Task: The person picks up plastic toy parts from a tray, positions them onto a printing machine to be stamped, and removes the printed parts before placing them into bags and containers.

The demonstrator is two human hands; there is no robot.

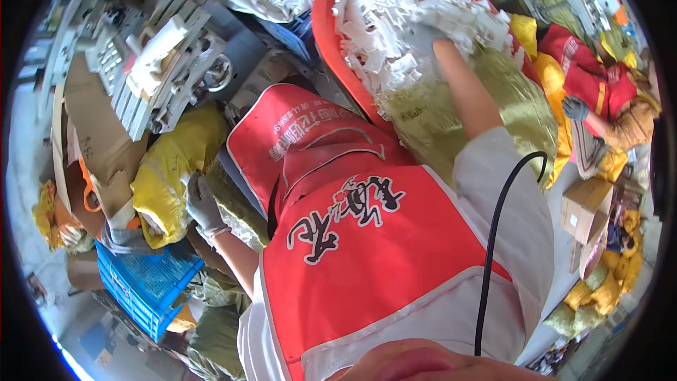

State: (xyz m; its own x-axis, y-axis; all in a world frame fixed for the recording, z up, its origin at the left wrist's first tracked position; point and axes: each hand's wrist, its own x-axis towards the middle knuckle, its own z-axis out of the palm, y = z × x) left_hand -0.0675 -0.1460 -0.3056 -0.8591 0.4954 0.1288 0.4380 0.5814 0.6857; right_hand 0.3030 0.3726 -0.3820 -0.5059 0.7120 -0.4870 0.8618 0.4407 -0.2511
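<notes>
My right arm reaches forward into a large red tub (326,28) heaped with small white plastic pieces (377,10). There my gloved right hand (421,38) lies against the heap, too blurred for its fingers to show. A pale green woven sack (486,102) covers the tub's near part, under my right forearm. Low at my left side, my left hand (203,203), in a grey-white glove, is beside a bulging yellow sack (173,162). Its fingers are close together, with what looks like a small white piece (185,178) at their tips.
A metal machine (159,63) stands at the far left, above an open cardboard box (99,127). A blue plastic crate (144,286) sits at the near left. Another person in red (585,74) works at the far right, near a carton (585,208) and yellow sacks (620,261).
</notes>
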